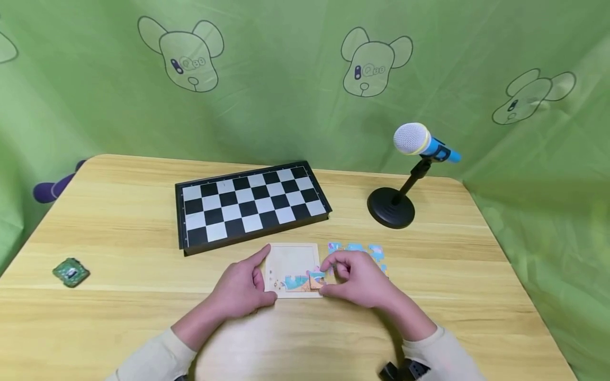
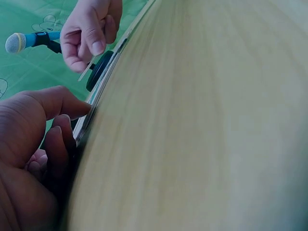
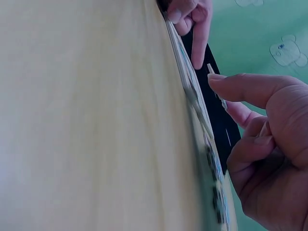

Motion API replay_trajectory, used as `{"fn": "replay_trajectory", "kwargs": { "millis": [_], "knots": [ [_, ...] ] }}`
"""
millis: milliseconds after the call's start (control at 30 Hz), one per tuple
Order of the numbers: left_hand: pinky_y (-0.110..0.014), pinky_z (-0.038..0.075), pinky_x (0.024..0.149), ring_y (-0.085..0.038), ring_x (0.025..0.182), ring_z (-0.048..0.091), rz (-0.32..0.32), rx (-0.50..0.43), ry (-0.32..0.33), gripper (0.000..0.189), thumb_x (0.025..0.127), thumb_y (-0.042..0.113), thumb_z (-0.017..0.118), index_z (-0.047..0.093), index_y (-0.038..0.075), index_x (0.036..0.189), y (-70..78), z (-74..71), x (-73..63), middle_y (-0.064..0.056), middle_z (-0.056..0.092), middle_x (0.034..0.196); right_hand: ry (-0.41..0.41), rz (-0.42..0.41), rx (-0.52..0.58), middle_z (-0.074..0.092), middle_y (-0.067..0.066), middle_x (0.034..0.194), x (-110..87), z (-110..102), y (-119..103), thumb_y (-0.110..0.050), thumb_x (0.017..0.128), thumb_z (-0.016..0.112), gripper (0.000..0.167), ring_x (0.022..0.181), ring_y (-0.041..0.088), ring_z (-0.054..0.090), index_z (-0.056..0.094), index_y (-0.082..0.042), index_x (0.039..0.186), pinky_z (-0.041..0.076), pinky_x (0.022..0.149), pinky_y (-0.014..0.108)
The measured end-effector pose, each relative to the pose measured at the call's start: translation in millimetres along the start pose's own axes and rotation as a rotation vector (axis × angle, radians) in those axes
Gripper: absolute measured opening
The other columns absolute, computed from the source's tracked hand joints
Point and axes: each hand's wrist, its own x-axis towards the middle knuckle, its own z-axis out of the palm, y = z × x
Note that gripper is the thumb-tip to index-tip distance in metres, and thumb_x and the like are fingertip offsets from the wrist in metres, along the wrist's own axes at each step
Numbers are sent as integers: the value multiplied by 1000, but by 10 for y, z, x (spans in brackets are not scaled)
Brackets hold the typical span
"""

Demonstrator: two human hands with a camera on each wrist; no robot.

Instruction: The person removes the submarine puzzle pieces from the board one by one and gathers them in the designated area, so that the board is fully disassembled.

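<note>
A pale square puzzle tray (image 1: 292,259) lies on the table, with joined picture pieces (image 1: 296,283) along its lower part. My left hand (image 1: 240,288) holds the tray at its left edge, index finger by the upper corner and thumb by the lower one. Over the tray's right side, my right hand (image 1: 359,280) pinches a puzzle piece (image 1: 316,280) between thumb and index finger. That piece (image 3: 210,69) appears tilted and raised above the tray in the right wrist view. More loose puzzle pieces (image 1: 376,253) lie right of the tray, partly hidden by my right hand.
A folded checkered chessboard (image 1: 252,203) lies behind the tray. At the back right stands a blue microphone (image 1: 429,144) on a round black base (image 1: 392,208). A small green packet-like object (image 1: 71,272) is at the far left. Green cloth (image 1: 286,106) hangs behind the table.
</note>
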Motion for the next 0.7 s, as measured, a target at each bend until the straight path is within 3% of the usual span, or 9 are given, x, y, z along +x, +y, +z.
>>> {"fn": "replay_trajectory", "kwargs": {
  "millis": [333, 700],
  "knots": [
    [-30, 42, 53, -13, 52, 53, -13, 2, -7, 100, 70, 13, 83, 32, 4, 156, 1, 0, 0, 4, 56, 60, 13, 40, -23, 30, -12, 59, -219, -110, 134, -18, 72, 91, 30, 58, 7, 34, 71, -14, 93, 42, 77, 29],
    [-30, 42, 52, -13, 51, 53, -27, 0, -16, 101, 70, 14, 83, 32, 5, 156, 1, 4, 10, 4, 56, 60, -24, 67, -48, 29, -11, 59, -323, -131, 219, -21, 71, 92, 31, 56, 6, 32, 70, -16, 93, 42, 75, 29]
  ]
}}
